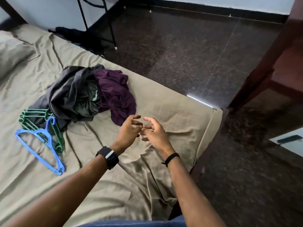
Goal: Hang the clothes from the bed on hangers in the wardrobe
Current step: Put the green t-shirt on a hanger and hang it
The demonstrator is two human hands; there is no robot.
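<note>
A heap of clothes lies on the bed: a grey garment, a dark green one and a purple one. Left of the heap lie several green hangers, with a blue hanger over them. My left hand and my right hand hover close together above the sheet, just below the purple garment. Their fingers are loosely curled, the fingertips nearly meet, and neither holds anything.
A pillow lies at the far left of the bed. Dark speckled floor runs to the right and behind. A black metal stand's legs are at the back. Brown wooden furniture stands at the right edge.
</note>
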